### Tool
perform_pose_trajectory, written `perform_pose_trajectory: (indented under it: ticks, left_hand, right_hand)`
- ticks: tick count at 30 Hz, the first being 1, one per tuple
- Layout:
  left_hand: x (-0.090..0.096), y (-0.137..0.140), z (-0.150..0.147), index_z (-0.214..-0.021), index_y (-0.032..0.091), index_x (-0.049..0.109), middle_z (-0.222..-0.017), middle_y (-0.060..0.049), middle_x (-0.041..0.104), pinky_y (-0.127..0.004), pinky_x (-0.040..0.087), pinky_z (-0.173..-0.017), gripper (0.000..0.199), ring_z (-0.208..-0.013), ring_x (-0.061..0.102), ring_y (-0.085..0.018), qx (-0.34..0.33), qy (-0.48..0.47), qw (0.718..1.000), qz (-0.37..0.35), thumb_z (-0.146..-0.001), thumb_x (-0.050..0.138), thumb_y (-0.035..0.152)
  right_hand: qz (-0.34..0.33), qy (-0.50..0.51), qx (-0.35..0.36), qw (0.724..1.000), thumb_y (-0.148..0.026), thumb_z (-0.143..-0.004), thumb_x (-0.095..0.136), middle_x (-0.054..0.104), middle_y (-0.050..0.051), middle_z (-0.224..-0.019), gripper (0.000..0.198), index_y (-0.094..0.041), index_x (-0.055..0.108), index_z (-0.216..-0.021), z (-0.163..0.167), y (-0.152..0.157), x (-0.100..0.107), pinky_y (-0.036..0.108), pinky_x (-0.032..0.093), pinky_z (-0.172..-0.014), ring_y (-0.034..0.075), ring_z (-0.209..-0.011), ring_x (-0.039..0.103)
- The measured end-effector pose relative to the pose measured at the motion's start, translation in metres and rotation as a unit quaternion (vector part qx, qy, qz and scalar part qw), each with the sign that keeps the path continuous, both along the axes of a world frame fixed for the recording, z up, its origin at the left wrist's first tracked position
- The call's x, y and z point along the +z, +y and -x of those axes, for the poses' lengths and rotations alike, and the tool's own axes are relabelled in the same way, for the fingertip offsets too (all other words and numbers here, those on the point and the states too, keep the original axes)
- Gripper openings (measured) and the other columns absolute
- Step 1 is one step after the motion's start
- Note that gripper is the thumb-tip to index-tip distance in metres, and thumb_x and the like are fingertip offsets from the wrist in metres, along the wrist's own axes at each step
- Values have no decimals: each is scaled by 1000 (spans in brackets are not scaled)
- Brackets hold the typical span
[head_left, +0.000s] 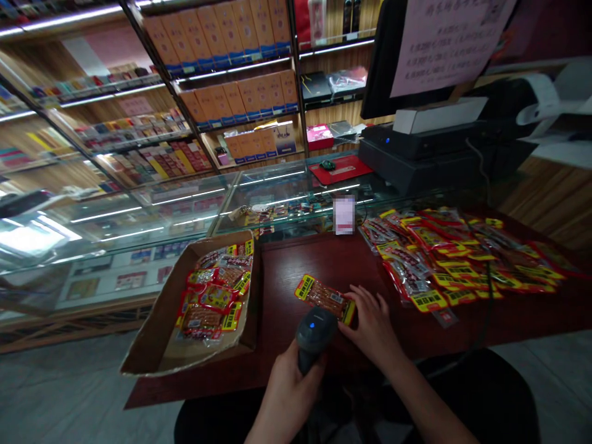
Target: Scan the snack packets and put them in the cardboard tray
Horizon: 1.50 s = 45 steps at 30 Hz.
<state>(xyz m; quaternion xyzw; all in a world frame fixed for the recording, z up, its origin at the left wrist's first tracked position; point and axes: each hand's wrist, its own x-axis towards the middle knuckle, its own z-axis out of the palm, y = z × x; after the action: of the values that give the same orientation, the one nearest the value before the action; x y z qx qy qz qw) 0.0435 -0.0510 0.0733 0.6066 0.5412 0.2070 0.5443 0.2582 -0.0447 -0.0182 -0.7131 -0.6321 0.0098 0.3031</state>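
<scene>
As the left hand [289, 388] wraps its fingers around one barcode scanner [317, 333] at lower centre of the frame, the right hand's [374, 327] fingers pinch the right end of one snack packet [326, 297] on the tabletop [284, 259], apparently a scanning step that calls for steadying the packet. One cardboard box [160, 320] at lower left and one heap of packets [428, 246] at right hold others, too overlapped to count.

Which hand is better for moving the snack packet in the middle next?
Probably the right hand: it has hold of the snack packet by one end. The left hand looks busier, since it is wrapped around the scanner.
</scene>
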Motion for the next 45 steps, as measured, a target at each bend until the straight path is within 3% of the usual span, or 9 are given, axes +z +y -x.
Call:
perform_pose_trajectory:
  ticks: [8,11,15,19,26,34,39,43,45]
  left_hand:
    - [5,3,-7,-88,18,57,-55,7,52,-19,36,-42,10,-43,48,-10,15,-28,999,32,-84,59,27]
    - [3,3,-6,-86,18,56,-53,7,52,-19,35,-39,16,-39,46,-9,57,-56,995,58,-82,61,32]
    - [-15,6,5,-86,18,55,-52,7,53,-19,36,-37,23,-37,45,-9,118,-95,985,78,-80,64,39]
    - [-38,12,22,-85,19,53,-50,6,55,-19,36,-35,32,-36,47,-10,190,-118,969,102,-77,67,47]
    - [-47,18,28,-82,20,54,-48,6,54,-19,37,-34,37,-35,46,-9,209,-163,955,137,-74,70,52]
    - [-54,18,28,-87,19,55,-46,6,54,-22,36,-32,55,-32,46,-11,237,-181,948,113,-64,74,65]
    - [-66,21,30,-79,20,54,-45,7,54,-21,33,-31,55,-30,44,-9,235,-181,951,89,-62,75,68]
    - [-77,23,30,-78,20,55,-44,7,55,-21,34,-30,55,-30,46,-11,233,-172,952,96,-61,77,67]
    - [-80,23,30,-78,20,56,-44,6,56,-21,35,-30,54,-30,48,-11,229,-167,954,96,-61,78,66]
  right_hand:
    - [-10,52,25,998,-31,-82,66,66,11,-133,45,-25,52,-123,0,0,2,65,25,-115,32,-131,56]
    - [-3,157,35,987,-32,-83,63,71,10,-122,40,-26,54,-122,-3,-4,3,58,43,-107,31,-116,66]
    - [28,379,-1,925,-42,-80,67,73,9,-113,45,-27,54,-121,-13,0,9,46,59,-87,29,-97,73]
    - [8,541,-4,841,-44,-67,81,73,8,-109,65,-27,50,-121,-6,28,48,39,63,-74,26,-89,74]
    - [42,537,210,816,-25,-67,76,74,6,-112,62,-27,49,-123,107,122,108,38,62,-81,24,-95,74]
    - [110,281,328,895,-17,-61,83,73,9,-119,75,-21,55,-130,243,177,120,44,56,-94,29,-108,70]
    - [27,185,332,924,-28,-81,70,69,7,-130,52,-25,60,-133,180,159,121,38,50,-104,23,-119,65]
    - [-39,58,103,992,-24,-90,56,69,11,-128,38,-23,65,-127,50,125,98,49,46,-106,27,-120,62]
    - [-56,-47,-61,995,-24,-91,53,63,19,-136,39,-18,65,-128,-18,104,81,68,34,-108,38,-133,49]
